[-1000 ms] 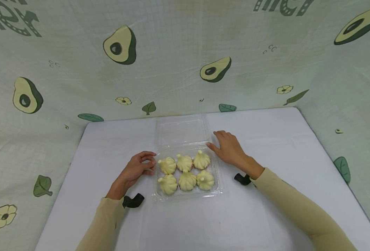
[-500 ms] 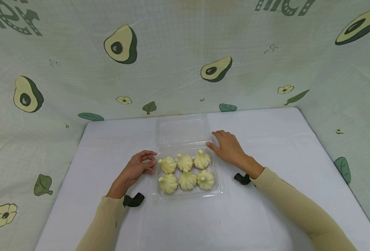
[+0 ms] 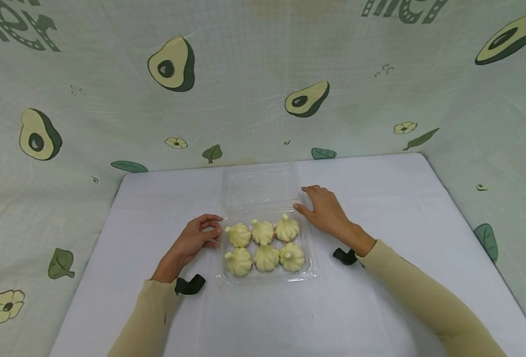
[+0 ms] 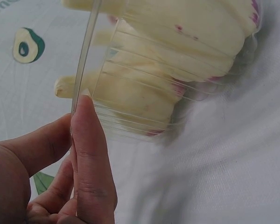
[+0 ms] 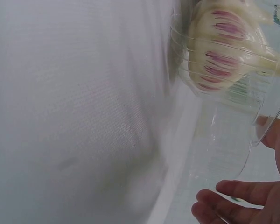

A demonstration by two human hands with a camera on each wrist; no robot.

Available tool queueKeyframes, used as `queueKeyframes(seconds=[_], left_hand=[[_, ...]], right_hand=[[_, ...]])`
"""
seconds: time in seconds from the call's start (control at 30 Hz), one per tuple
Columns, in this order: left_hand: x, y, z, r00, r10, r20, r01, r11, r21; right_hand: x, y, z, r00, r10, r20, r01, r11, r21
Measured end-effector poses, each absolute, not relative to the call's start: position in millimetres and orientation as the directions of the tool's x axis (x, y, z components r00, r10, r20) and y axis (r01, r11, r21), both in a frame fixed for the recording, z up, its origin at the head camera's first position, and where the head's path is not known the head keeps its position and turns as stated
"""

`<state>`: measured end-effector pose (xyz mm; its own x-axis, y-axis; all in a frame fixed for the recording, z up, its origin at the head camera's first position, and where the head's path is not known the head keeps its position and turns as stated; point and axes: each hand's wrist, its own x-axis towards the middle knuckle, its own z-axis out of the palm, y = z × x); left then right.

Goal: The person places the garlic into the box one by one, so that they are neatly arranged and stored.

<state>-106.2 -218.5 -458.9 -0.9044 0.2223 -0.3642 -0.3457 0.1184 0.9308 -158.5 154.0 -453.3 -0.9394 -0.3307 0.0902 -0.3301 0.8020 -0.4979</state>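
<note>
A clear plastic clamshell container [image 3: 267, 280] stands at the middle of the table with its lid [image 3: 258, 187] folded back, away from the person. Pale garlic bulbs [image 3: 266, 257] fill it in two rows; purple streaks show low on a bulb [image 5: 220, 49] in the right wrist view. My left hand [image 3: 195, 239] is at the container's left side, pinching the rim [image 4: 87, 49] between thumb and index finger. At the far right corner, my right hand [image 3: 327, 210] has its thumb [image 5: 272, 132] touching the rim, with the other fingers spread beside the lid.
A white cloth covers the table [image 3: 263, 322], whose far edge meets a pale curtain [image 3: 245, 99] printed with avocados and leaves. The open lid reaches almost to that far edge. A black wrist-worn device [image 3: 190, 285] sticks out at the left sleeve, another [image 3: 345, 255] at the right.
</note>
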Motion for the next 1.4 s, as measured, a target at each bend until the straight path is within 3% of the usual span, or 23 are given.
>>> queueKeyframes(seconds=[1.4], left_hand=[[-107.1, -217.9, -459.8, -0.905, 0.213, -0.369, -0.352, 0.114, 0.929]], right_hand=[[-159.0, 158.3, -447.4, -0.922, -0.363, 0.135, -0.376, 0.757, -0.535]])
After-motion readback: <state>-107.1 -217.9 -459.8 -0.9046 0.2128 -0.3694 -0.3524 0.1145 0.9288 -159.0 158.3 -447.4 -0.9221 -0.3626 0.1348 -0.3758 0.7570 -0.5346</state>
